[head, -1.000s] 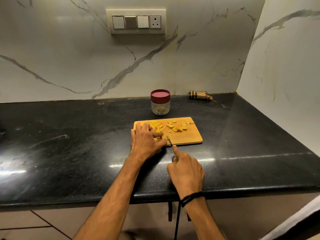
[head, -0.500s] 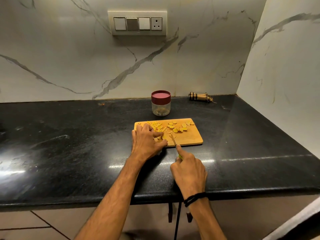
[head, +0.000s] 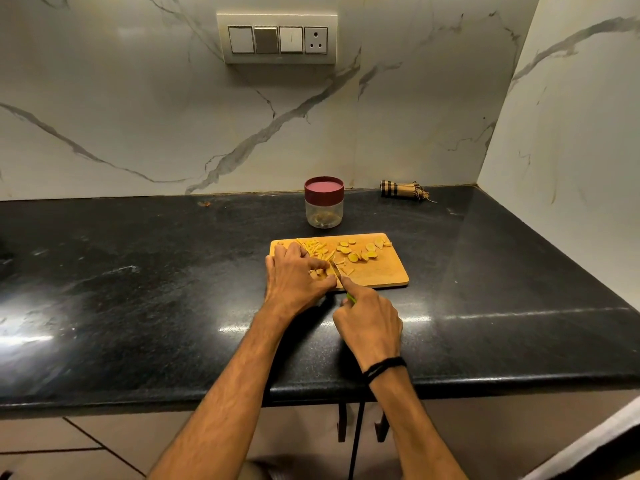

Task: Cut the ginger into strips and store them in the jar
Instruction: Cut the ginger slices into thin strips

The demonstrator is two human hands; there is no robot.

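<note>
While the left hand [head: 298, 277] pinches ginger [head: 318, 271] on the cutting board [head: 381, 277], the right hand [head: 370, 322] grips the knife [head: 336, 270] — blade just beside the left thumb. The jar [head: 324, 211] stands behind; lid on.

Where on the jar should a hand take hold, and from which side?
Probably the clear body of the jar, just below the maroon lid, with fingers wrapped round it from its right side. It stands upright with the lid on, so a side grasp suits its round wall; coming from the right avoids reaching over the ginger on the cutting board.
</note>
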